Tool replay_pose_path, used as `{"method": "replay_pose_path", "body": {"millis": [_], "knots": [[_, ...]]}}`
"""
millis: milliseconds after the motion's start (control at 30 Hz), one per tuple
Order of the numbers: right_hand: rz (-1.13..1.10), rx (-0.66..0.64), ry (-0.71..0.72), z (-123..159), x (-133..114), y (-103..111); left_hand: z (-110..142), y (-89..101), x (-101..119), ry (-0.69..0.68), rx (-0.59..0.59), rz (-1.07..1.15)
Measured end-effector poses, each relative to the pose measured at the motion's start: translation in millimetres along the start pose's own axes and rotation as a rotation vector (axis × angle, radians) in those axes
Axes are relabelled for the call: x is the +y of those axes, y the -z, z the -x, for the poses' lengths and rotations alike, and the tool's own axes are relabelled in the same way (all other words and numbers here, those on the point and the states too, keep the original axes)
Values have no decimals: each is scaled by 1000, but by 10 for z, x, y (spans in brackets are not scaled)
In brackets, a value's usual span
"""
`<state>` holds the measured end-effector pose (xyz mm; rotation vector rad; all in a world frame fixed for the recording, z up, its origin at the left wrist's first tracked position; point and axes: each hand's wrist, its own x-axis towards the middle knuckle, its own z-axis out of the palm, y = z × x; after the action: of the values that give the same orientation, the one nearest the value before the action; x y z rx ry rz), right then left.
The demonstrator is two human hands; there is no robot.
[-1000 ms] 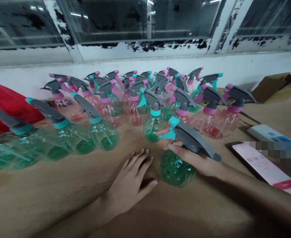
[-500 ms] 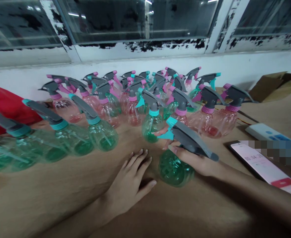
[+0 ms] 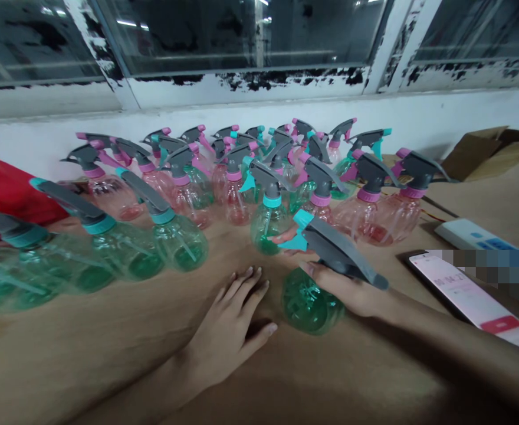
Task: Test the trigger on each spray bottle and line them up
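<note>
A green spray bottle (image 3: pixel 310 304) with a grey head and turquoise trigger stands in front of me. My right hand (image 3: pixel 337 283) is wrapped round its neck below the spray head, with a finger by the trigger. Flat on the table lies my left hand (image 3: pixel 235 316), fingers stretched out and holding nothing, just left of that bottle. Directly behind the held bottle is another green spray bottle (image 3: pixel 271 227) with a turquoise collar.
Several green bottles (image 3: pixel 180 245) line the left side. Pink and green spray bottles (image 3: pixel 237 200) crowd the back by the wall. A phone (image 3: pixel 467 295), a white device (image 3: pixel 476 235) and a cardboard box (image 3: pixel 489 156) lie at the right. Red material (image 3: pixel 12 192) is at far left.
The view has shifted very slightly. Both hands and the held spray bottle stay almost in place; the digits on the phone screen differ.
</note>
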<state>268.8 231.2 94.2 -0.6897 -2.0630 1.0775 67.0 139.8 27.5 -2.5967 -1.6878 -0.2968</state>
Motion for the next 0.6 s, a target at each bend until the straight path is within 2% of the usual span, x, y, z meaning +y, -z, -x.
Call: {"method": "replay_pose_path", "body": {"millis": [233, 600], "knots": [[62, 105, 23, 39, -21, 28, 10, -20, -9, -4, 0, -12], [-73, -8, 37, -3, 48, 8, 1, -18, -10, -13, 4, -15]]}}
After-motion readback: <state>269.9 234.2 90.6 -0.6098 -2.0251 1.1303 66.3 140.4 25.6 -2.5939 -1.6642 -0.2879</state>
